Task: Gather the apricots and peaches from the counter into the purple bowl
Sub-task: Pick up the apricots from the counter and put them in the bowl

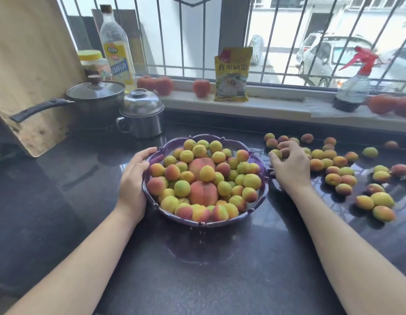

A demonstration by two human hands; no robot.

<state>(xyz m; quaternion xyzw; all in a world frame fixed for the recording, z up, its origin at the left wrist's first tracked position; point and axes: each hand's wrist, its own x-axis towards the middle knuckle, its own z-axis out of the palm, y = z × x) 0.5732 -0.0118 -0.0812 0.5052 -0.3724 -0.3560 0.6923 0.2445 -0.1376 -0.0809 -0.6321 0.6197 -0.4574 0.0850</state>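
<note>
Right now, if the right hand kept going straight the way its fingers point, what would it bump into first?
The right hand points up and left, away from the person. Its fingers already curl on apricots. Past them I see bare counter, then likely the windowsill's edge. Depth is hard to judge.

The dark stone counter (61, 189) was polished to a gloss, mirroring the window bars. On it sat the glossy purple scalloped plastic bowl (264, 178); its small yellow-and-red apricots (252, 181) looked matt and faintly downy. At ten o'clock from the bowl stood a shiny steel lidded mug (141, 114), a dark metal saucepan with a glass lid (95, 96) and a rough, stained pale wooden board (27, 64). On the sill at twelve o'clock leaned a glossy yellow plastic packet (231, 76).
</note>
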